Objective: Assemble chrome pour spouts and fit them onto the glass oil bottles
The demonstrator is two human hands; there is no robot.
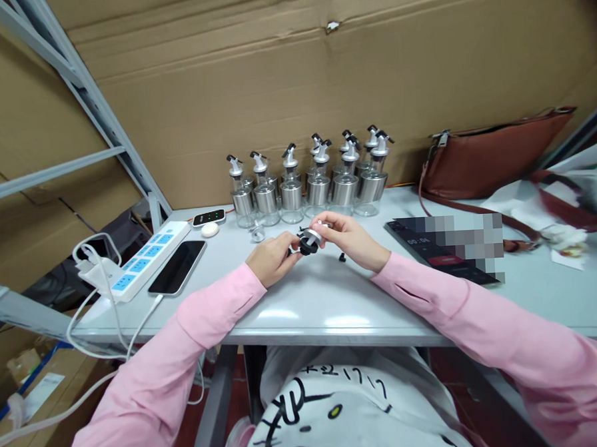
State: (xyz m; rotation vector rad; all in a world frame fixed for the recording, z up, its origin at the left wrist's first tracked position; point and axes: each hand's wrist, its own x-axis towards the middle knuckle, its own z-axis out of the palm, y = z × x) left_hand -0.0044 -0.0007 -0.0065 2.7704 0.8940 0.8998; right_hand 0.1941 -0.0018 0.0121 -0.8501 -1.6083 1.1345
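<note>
A glossy, pale grey counter [302,300] carries everything here. Along its back stand glass bottles [292,197] with metal bands and spouts, more partly hidden behind the front row. A small clear piece [258,234] sits just in front of them, and a small black piece [341,257] lies nearer the front edge. At left are a white power strip [150,258], a phone [177,268], a little display box [209,217] and a round white case [210,229]. At right lie a tablet [430,246], partly blurred out, a brown bag [500,159] and crumpled white wrapping [567,239].
</note>
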